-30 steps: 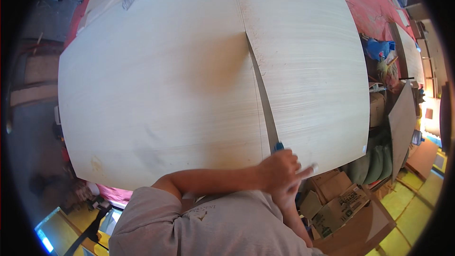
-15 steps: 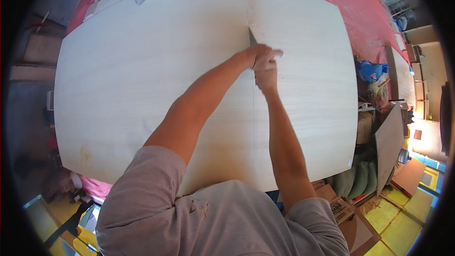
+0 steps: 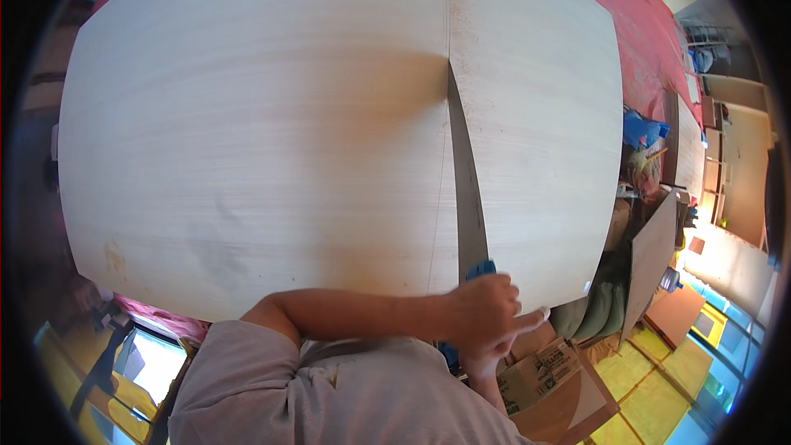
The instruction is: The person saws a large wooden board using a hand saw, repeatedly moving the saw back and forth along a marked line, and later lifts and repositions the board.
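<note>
A large pale wooden board [image 3: 247, 156] spreads out in front of me. A hand saw [image 3: 469, 189] stands tilted in it, its tip end in the cut at the far middle and its blue handle close to my body. My left hand [image 3: 482, 311] is closed around the handle area. Just below it, my right hand [image 3: 493, 349] is closed at the handle too, partly hidden by the left, with one white-tipped finger stretched out to the right. A thin marked line runs toward me from the cut, and sawdust lies along its right side.
Red sheeting [image 3: 634, 49] lies beyond the board at the far right. Along the right side are a blue bag [image 3: 644, 128], a leaning panel [image 3: 648, 264] and green rounded things [image 3: 600, 313]. A cardboard box [image 3: 548, 372] sits by my right arm, above yellow flooring [image 3: 659, 400].
Both hands have drawn the saw back from the far middle of the board to close against my body. Much more of the blade now shows above the board.
</note>
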Tool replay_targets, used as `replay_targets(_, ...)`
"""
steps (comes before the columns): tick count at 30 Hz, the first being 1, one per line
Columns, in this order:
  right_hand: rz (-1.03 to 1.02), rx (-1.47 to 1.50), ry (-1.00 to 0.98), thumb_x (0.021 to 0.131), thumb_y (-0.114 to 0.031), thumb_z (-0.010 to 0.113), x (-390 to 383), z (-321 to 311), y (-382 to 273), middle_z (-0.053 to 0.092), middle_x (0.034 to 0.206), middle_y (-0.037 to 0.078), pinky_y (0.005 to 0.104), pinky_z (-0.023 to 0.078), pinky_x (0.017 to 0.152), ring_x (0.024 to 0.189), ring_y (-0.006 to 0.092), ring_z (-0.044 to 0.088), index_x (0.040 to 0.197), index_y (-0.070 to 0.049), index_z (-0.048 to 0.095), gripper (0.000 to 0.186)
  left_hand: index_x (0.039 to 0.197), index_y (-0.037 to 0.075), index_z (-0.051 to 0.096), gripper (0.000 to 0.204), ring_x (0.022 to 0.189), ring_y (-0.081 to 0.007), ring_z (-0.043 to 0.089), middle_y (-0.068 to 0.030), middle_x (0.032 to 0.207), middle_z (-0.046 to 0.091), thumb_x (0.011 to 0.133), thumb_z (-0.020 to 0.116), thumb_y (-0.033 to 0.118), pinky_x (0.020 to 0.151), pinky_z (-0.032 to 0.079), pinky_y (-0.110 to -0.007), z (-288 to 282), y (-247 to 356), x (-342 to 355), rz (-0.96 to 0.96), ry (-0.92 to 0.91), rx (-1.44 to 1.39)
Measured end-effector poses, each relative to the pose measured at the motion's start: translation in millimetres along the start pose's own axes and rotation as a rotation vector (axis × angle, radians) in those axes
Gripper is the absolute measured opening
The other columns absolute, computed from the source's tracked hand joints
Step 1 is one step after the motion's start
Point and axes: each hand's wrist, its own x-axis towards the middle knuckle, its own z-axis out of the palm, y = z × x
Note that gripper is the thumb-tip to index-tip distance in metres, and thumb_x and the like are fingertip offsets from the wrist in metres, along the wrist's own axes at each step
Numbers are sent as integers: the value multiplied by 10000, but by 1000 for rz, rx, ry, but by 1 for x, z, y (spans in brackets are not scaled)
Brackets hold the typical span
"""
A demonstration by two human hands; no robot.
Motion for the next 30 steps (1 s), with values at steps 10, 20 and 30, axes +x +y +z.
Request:
replay_targets(10,-97,608,-120,1024,-331,719,321,166,-162,591,712,64,323,371,393,491,137,536,1004,39,564,401,1224,40,737,470,752,-388,708,-201,743,700,795,700,226,748,572,-476,-160,-280,86,-325,-170,290)
replay_targets(20,-95,517,-55,976,-154,692,13,-7,-52,690,1061,115,353,557,748,925,167,672,1347,28,551,437,1419,44,681,621,644,-254,637,-63,680,668,832,758,234,730,510,-433,23,18,-4,5,-104,64)
replay_targets(30,-302,273,-87,965,-27,640,253,122,-66,735,968,140,388,584,731,909,288,743,1145,108,635,225,1236,104,776,519,745,-363,675,-147,741,661,741,758,260,774,540,-497,-77,-237,68,31,-142,262)
